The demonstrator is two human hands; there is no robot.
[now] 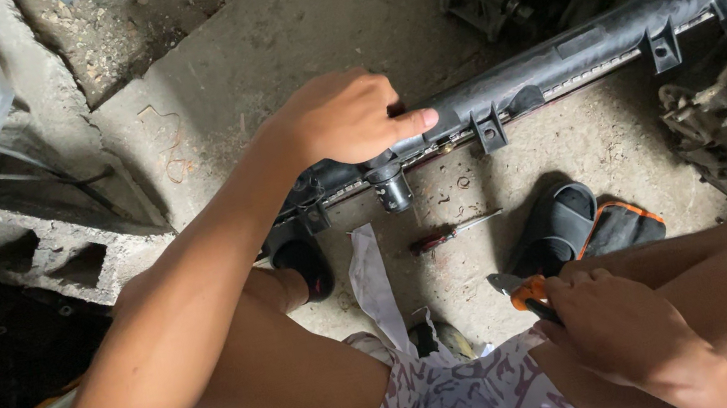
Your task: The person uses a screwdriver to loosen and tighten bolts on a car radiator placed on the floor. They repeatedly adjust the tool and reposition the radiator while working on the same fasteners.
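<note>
Black plastic radiator tank [596,53] is steadied by the left hand [339,119], clenched over its end. Right hand [619,323] grips orange-handled pliers [523,290], held ready; a screwdriver [449,234] lies on the floor [259,63].

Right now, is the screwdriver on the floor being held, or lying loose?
Lying loose. The screwdriver rests flat on the concrete floor; the left hand grips the black radiator tank, and the right hand holds orange-handled pliers.

The right hand [620,328] hides most of the orange-handled pliers [523,290]; only the tip shows. The black radiator tank [558,65] runs off the right edge. The left hand [343,118] covers part of it.
</note>
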